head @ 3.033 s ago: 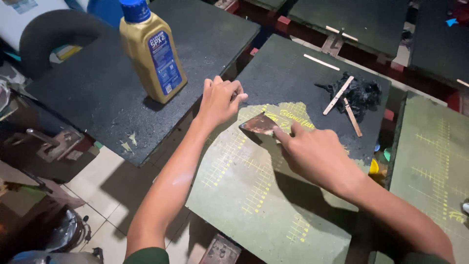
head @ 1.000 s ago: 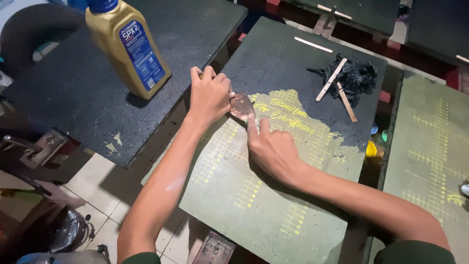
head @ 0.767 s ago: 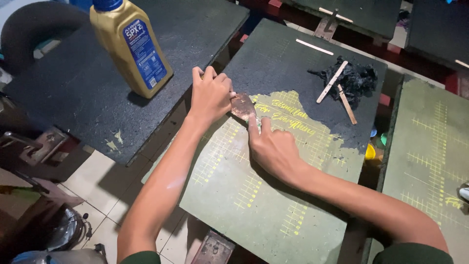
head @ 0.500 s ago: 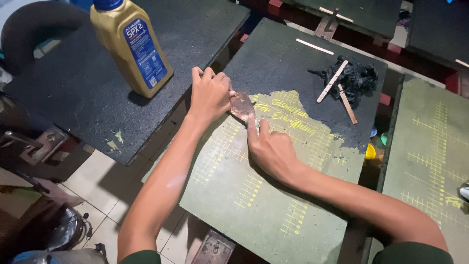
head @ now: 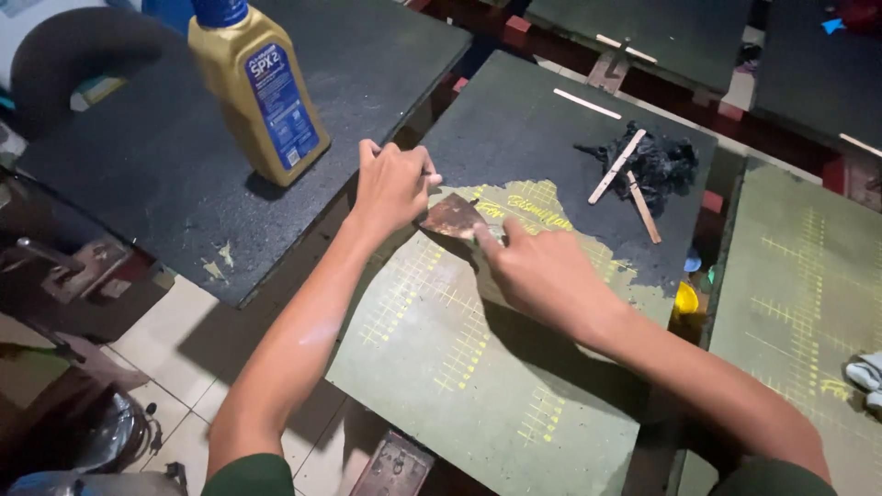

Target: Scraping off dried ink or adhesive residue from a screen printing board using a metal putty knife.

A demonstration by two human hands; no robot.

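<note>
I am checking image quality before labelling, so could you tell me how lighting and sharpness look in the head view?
Head view: dim overall, with the hands lit from above; the right hand casts a dark shadow on the green board; the scraper and the gold bottle look sharp; the lower-left corner is murky.

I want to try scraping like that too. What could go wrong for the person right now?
The rusty scraper blade sits between the left hand and the right hand, whose fingertips press on it; a slip could likely cut a finger. Pushing hard might also gouge the green board under the black coating. The gold bottle stands near the left elbow's path, so a jerk might knock it over.
</note>
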